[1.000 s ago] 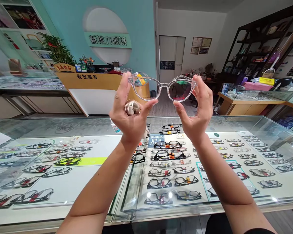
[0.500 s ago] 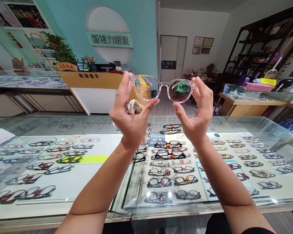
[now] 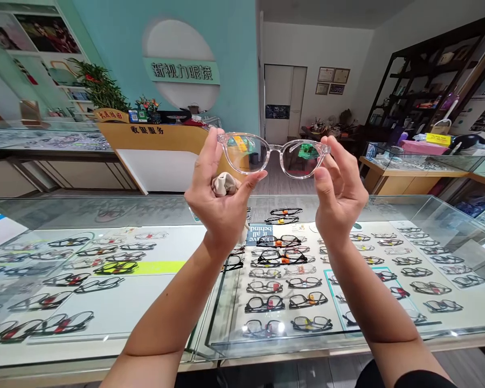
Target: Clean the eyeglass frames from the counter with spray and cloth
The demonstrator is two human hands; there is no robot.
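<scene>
Both hands hold up a pair of clear-framed glasses (image 3: 271, 154) at eye level above a glass display counter (image 3: 436, 213). My left hand (image 3: 220, 199) pinches the left lens rim between thumb and fingers. A crumpled beige cloth (image 3: 224, 184) is tucked in its palm. My right hand (image 3: 339, 191) grips the right end of the frame, with the thumb up against the lower rim and the fingers curled behind it. The lenses carry small coloured stickers.
Under the glass lie several rows of spectacle frames (image 3: 285, 302) on white trays. A yellow reception desk (image 3: 161, 145) with plants stands behind. Another glass counter (image 3: 412, 161) and dark shelving (image 3: 436, 81) are at the right. A doorway (image 3: 285, 102) lies straight ahead.
The glasses have come down slightly. My right thumb has moved up from under the lens and closed onto the frame's right end. The left hand keeps its grip.
</scene>
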